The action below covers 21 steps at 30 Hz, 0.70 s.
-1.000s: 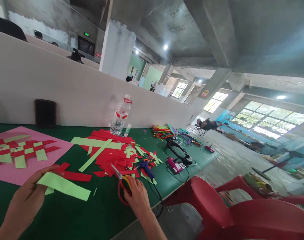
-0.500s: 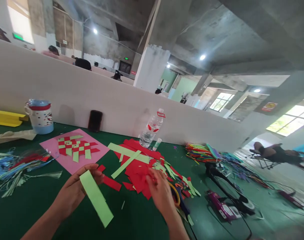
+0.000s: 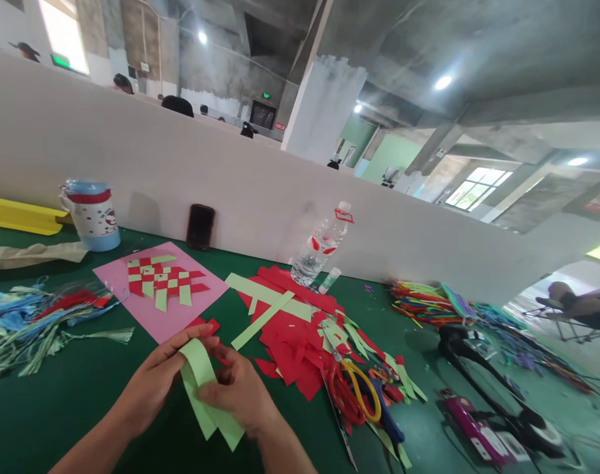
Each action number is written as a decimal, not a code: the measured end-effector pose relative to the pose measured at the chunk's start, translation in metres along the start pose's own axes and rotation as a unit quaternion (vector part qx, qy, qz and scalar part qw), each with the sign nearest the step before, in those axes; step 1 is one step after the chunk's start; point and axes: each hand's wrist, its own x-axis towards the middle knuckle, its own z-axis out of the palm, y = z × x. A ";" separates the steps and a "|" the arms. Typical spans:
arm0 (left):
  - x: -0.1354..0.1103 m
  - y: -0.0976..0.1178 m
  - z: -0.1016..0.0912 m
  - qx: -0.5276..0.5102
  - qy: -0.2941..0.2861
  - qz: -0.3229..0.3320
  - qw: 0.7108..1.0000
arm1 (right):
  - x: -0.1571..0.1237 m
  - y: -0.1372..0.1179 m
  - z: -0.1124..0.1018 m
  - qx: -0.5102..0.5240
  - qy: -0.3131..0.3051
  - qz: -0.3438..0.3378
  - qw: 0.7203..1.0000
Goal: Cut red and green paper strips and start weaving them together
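Note:
Both my hands meet over the green table near its front edge. My left hand pinches the upper end of a light green paper strip, which curls over between my fingers. My right hand grips the same strip lower down, thumb on top. Scissors with red and yellow handles lie on the table to the right, beside a heap of red and green paper pieces. A pink sheet with a woven red and green pattern lies beyond my left hand.
A water bottle, a glue stick and a dark phone stand by the white partition. A lidded mug and shredded strips are at the left. Coloured sticks and a glue gun with cables lie right.
My right hand left the scissors on the table and came over to the green strip. The strip is now bent between both hands. My view swung left.

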 end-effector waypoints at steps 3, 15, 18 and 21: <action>0.001 -0.007 -0.004 0.005 -0.042 0.011 0.999 | -0.002 -0.005 -0.004 0.053 0.033 -0.037 0.997; -0.011 -0.021 0.015 0.075 -0.110 -0.082 0.988 | 0.001 0.004 0.000 -0.064 0.230 -0.220 0.946; -0.007 -0.012 0.017 0.060 -0.058 -0.068 0.994 | -0.003 -0.004 -0.007 -0.180 0.242 -0.276 0.913; 0.001 0.001 0.006 0.009 0.032 -0.027 0.999 | -0.013 -0.007 -0.007 -0.283 0.264 -0.329 0.861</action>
